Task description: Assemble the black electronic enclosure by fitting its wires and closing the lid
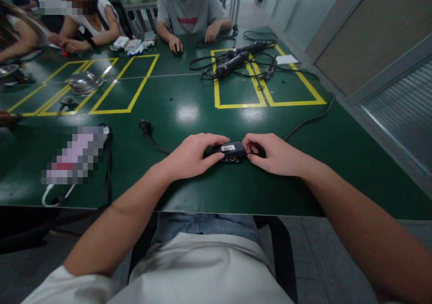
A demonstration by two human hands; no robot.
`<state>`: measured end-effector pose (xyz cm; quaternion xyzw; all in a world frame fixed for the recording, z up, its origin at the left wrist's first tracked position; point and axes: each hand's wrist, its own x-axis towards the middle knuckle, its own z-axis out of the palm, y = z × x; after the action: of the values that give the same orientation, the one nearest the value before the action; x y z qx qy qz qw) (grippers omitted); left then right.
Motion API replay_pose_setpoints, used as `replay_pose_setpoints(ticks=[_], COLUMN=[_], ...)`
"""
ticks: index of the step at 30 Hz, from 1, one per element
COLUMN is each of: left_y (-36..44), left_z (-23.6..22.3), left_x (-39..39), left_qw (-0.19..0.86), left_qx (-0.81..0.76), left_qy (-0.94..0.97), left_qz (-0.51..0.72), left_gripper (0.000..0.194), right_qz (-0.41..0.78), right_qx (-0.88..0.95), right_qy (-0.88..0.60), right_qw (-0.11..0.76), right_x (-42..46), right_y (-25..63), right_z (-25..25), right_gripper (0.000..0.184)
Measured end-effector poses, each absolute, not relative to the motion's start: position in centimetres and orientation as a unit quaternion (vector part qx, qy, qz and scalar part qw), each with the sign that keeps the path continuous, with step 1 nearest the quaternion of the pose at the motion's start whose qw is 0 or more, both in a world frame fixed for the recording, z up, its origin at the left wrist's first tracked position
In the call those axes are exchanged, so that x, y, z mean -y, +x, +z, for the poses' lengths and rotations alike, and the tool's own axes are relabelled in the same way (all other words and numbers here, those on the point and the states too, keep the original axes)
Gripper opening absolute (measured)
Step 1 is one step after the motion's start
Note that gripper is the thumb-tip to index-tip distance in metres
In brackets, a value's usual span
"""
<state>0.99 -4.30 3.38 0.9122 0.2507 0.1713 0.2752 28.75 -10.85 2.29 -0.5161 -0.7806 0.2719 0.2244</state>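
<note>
A small black box (238, 149) with a ridged top and a white label lies low over the table in front of me; it looks like a power adapter. Part of a circuit board (232, 159) shows under its near edge. My left hand (195, 155) grips the box's left end between thumb and fingers. At the other end, my right hand (270, 153) has its fingers curled and pinched around the black cable (259, 153), close against the box. A cord with a black plug (145, 125) emerges from beyond my left hand. My fingers partly hide both ends of the box.
Black corded electric screwdrivers (232, 63) and tangled cables lie by the yellow-taped rectangles on the green table (189, 196). Left are a metal bowl-like part (85, 82) and a blurred-out lilac item (77, 151). Across sit co-workers, one in a grey shirt (189, 14).
</note>
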Motion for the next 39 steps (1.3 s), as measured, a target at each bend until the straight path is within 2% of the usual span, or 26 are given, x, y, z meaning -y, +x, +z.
replay_pose_setpoints(ticks=[5,9,12,18,32,39], left_y=[1.0,0.7,0.3,0.2,0.1,0.1], left_z=[2.6,2.5,3.0,3.7,4.2,3.8], left_x=[3.5,3.1,3.4,3.9,4.1,3.7], left_qw=[0.210,0.185,0.181,0.202,0.236,0.258], left_qx=[-0.351,-0.331,-0.286,-0.265,-0.252,-0.246], left_qy=[0.892,0.908,0.923,0.937,0.922,0.926], left_qz=[0.191,0.179,0.181,0.104,0.176,0.120], left_gripper=[0.023,0.009,0.010,0.004,0.008,0.006], right_qz=[0.274,0.270,0.267,0.267,0.274,0.273], right_qx=[0.781,0.780,0.782,0.785,0.777,0.780], right_qy=[-0.513,-0.513,-0.511,-0.504,-0.493,-0.487], right_qw=[0.227,0.234,0.238,0.242,0.281,0.282], right_x=[10.8,10.9,10.9,11.1,11.2,11.2], right_y=[28.7,28.4,28.2,27.9,28.3,28.4], right_z=[2.3,2.1,2.1,2.2,2.4,2.6], right_gripper=[0.010,0.007,0.007,0.004,0.011,0.011])
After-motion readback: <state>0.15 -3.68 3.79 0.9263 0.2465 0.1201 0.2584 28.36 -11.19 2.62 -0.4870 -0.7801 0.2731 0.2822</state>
